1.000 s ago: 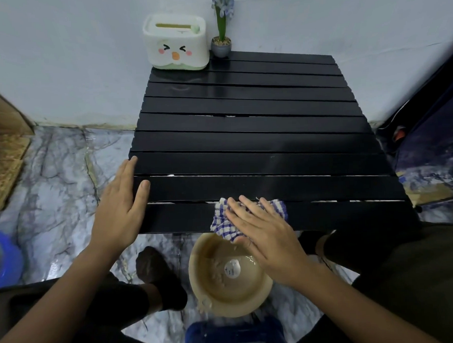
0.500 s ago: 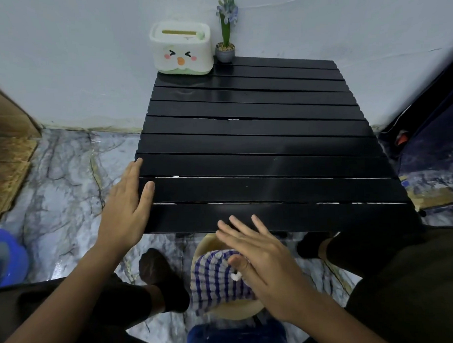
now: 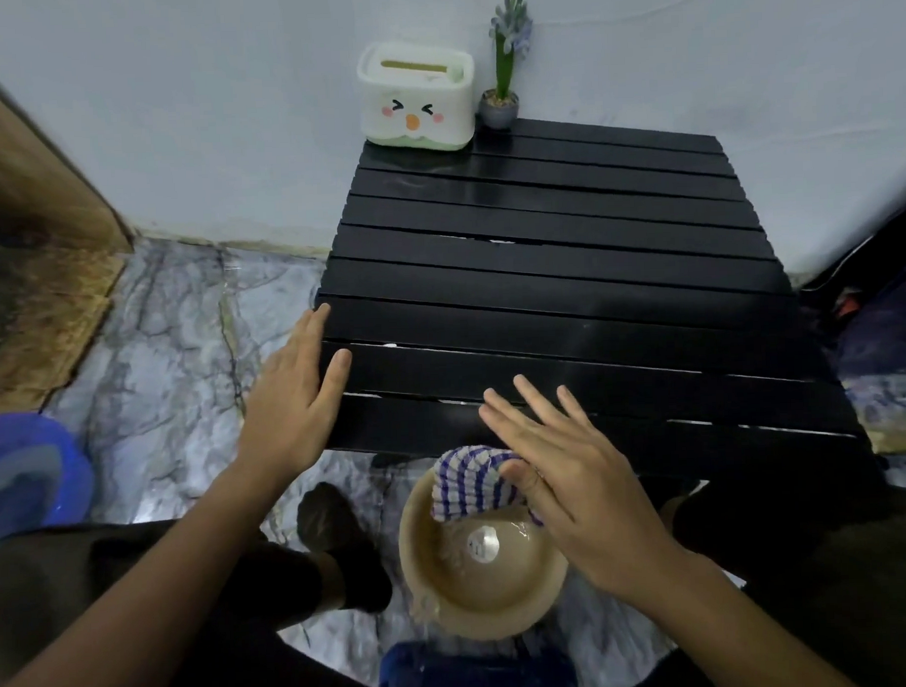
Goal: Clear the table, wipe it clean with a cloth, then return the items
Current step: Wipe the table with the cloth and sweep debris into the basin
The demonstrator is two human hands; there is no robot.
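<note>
A: What sits far left?
B: A blue basin (image 3: 32, 473) on the marble floor (image 3: 159, 364). Next, the left hand (image 3: 288, 400) lies flat and open against the near left edge of the black slatted table (image 3: 567, 288).

A: And the cloth?
B: The blue-checked cloth (image 3: 468, 481) hangs over a tan bowl (image 3: 479, 563), pinned under the right hand's (image 3: 579, 488) thumb, fingers spread.

A: Far side?
B: A tissue box (image 3: 416, 104), then a potted plant (image 3: 503, 74).

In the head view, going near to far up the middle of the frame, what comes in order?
Tan bowl → checked cloth → black slatted table → tissue box and small potted plant at the far edge.
</note>
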